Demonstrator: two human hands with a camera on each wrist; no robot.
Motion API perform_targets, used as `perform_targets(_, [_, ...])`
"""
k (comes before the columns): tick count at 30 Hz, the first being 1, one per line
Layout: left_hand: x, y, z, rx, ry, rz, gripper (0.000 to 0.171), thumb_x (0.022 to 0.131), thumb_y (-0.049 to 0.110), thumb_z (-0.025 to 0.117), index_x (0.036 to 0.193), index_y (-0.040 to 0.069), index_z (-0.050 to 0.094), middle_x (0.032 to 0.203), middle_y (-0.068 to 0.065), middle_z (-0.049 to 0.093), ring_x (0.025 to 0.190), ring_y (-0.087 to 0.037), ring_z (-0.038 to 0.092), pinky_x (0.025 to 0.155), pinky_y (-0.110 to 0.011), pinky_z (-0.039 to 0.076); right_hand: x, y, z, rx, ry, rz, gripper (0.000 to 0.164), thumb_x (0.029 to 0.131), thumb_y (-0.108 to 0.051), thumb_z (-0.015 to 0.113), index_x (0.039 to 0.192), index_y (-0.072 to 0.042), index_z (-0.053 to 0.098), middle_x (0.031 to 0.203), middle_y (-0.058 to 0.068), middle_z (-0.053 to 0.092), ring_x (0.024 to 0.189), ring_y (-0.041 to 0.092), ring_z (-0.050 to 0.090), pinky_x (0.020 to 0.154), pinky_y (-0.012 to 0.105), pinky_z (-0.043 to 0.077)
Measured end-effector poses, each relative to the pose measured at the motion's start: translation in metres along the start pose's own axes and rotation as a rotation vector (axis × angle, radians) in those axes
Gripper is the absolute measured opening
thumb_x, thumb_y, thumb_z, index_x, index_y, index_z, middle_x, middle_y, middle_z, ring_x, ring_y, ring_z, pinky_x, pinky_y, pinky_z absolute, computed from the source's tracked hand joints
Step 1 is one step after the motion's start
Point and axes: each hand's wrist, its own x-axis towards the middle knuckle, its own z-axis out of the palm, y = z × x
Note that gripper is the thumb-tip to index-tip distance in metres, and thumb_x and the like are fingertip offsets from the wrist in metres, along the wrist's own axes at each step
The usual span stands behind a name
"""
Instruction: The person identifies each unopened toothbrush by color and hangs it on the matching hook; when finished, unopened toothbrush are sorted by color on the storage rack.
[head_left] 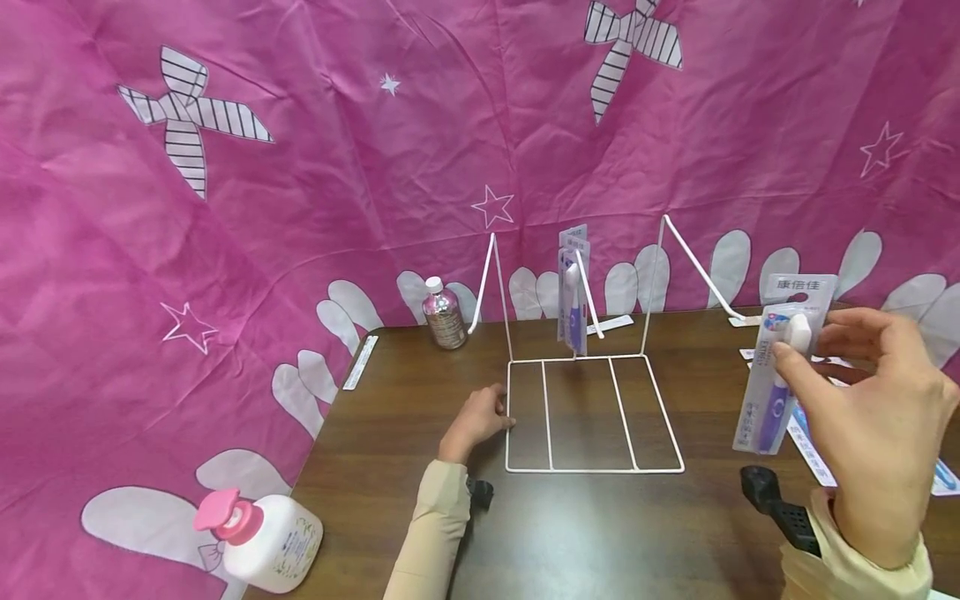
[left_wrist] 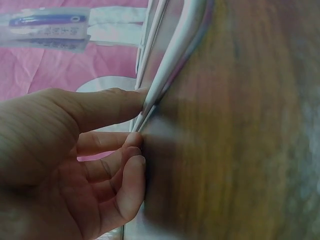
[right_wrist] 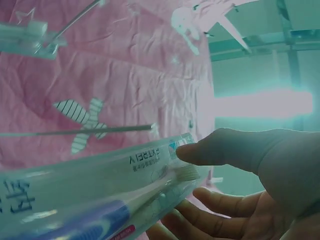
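Observation:
A white wire display rack (head_left: 592, 471) stands on the table, its hooks pointing forward. My left hand (head_left: 477, 419) pinches the left side wire of its base; in the left wrist view the thumb presses against the white wire (left_wrist: 170, 55). From the middle hook hang purple packaged toothbrushes (head_left: 573, 300). To the right of the rack, my right hand (head_left: 888, 392) holds another packaged toothbrush (head_left: 776, 408) upright above the table, thumb on the front of the clear pack. In the right wrist view this pack (right_wrist: 65, 195) lies between thumb and fingers.
More flat toothbrush packs (head_left: 813, 450) lie on the table at the right, partly behind my right hand. A white pump bottle (head_left: 273, 546) with a pink top stands front left. Behind the rack's left side is a small white-capped bottle (head_left: 446, 317). A pink curtain (head_left: 420, 167) hangs behind.

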Motion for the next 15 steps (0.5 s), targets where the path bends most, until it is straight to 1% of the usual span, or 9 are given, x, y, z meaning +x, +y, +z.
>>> perform_targets(2, [0.0,0.0,0.0,-0.004,-0.001,-0.005,0.052,0.078,0.005,0.085,0.123,-0.005,0.061,0.084,-0.006,0.061,0.075,-0.018,0.057,0.073,-0.037,0.049,-0.003,-0.003,-0.003,0.013,-0.002,0.004,0.045,0.077,-0.005,0.086,0.113,-0.022,0.066,0.09,-0.028,0.058,0.084,-0.009,0.058,0.077,0.008,0.043])
perform_targets(4, [0.0,0.0,0.0,-0.008,-0.004,-0.008,0.052,0.079,0.005,0.085,0.124,-0.005,0.061,0.084,-0.006,0.061,0.075,-0.018,0.057,0.074,-0.037,0.05,-0.006,-0.006,-0.004,0.03,-0.018,-0.01,0.045,0.076,-0.003,0.086,0.115,-0.017,0.068,0.092,-0.025,0.059,0.083,-0.007,0.059,0.076,0.008,0.044])
perform_targets(8, [0.0,-0.001,0.001,-0.013,-0.006,-0.006,0.053,0.078,0.005,0.085,0.124,-0.005,0.061,0.083,-0.006,0.061,0.075,-0.019,0.057,0.073,-0.037,0.05,-0.01,-0.013,-0.002,0.086,-0.07,-0.073,0.046,0.074,0.005,0.086,0.116,-0.004,0.069,0.094,-0.02,0.062,0.081,-0.004,0.061,0.073,0.006,0.045])
perform_targets(11, [0.0,-0.001,0.0,-0.013,-0.002,-0.002,0.053,0.078,0.004,0.085,0.124,-0.005,0.061,0.083,-0.006,0.06,0.075,-0.019,0.056,0.073,-0.037,0.049,-0.014,-0.02,0.003,0.137,-0.133,-0.121,0.048,0.071,0.01,0.085,0.116,0.003,0.068,0.093,-0.016,0.064,0.08,-0.001,0.061,0.071,0.006,0.046])
perform_targets(15, [0.0,-0.001,0.001,-0.018,-0.006,-0.007,0.051,0.078,0.003,0.085,0.123,-0.005,0.061,0.082,-0.005,0.059,0.074,-0.018,0.055,0.072,-0.036,0.048,-0.026,-0.03,0.015,0.195,-0.238,-0.189,0.048,0.069,0.012,0.086,0.113,0.004,0.068,0.089,-0.011,0.065,0.077,0.002,0.061,0.07,0.008,0.048])
